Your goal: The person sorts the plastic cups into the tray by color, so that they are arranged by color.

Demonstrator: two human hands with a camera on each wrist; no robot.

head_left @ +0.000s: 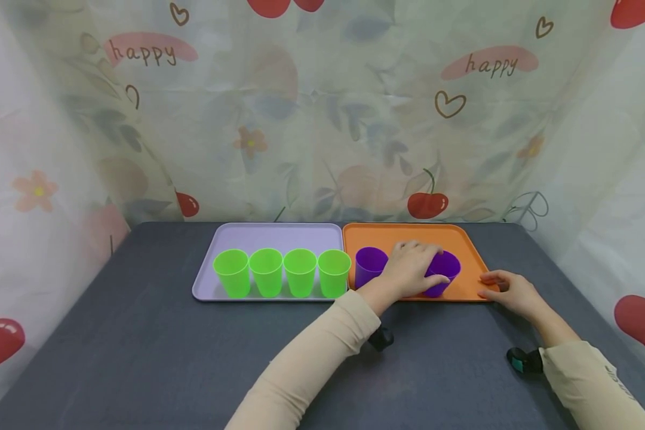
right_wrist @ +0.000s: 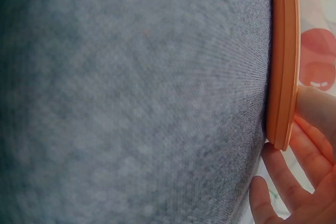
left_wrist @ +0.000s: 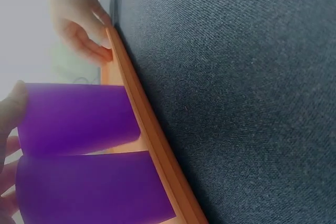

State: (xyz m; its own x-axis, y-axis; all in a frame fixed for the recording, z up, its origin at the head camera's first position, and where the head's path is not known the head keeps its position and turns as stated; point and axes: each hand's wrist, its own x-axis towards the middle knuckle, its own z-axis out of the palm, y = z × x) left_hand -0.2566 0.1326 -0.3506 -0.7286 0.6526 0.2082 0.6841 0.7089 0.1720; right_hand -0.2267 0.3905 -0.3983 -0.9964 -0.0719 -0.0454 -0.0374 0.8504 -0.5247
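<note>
My left hand reaches over the orange tray and holds the rightmost purple cup near its rim, thumb on the near side. In the left wrist view, that upright cup stands beside another purple cup, which my hand mostly hides in the head view. A further purple cup stands at the tray's left side. My right hand pinches the tray's near right corner; in the right wrist view, the thumb lies over the tray rim, other fingers below and beside it.
A lilac tray adjoins the orange one on the left, with several green cups in a row along its front. Both trays lie on a dark grey table. Printed curtains hang behind and at both sides.
</note>
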